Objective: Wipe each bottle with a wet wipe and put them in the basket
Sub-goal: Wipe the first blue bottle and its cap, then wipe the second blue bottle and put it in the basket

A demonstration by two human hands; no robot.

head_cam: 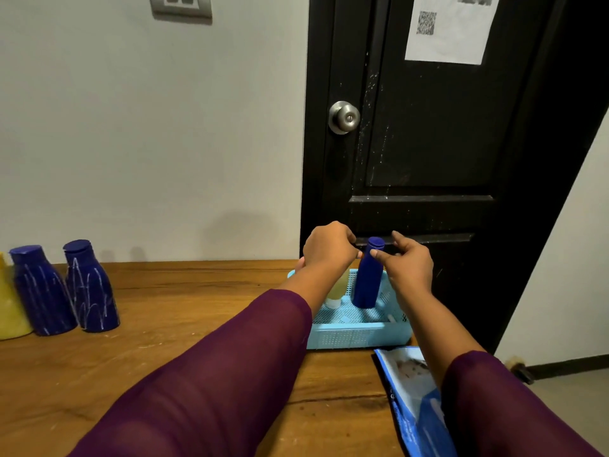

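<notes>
Blue bottle [367, 278] stands upright in the basket [357, 336] at lower centre of the frame, with a yellow bottle [336, 291] beside it, which we find partly hidden behind the left wrist. We record the left hand [328, 249] with fingers curled just left of the cap and cannot tell whether it holds anything; the right hand [410, 268] is loosely spread just right of the neck, contact unclear. At lower left two scribbled bottles [90, 291] stand on the table [197, 308], and a wipes pack [412, 390] lies at lower right beside the right forearm.
</notes>
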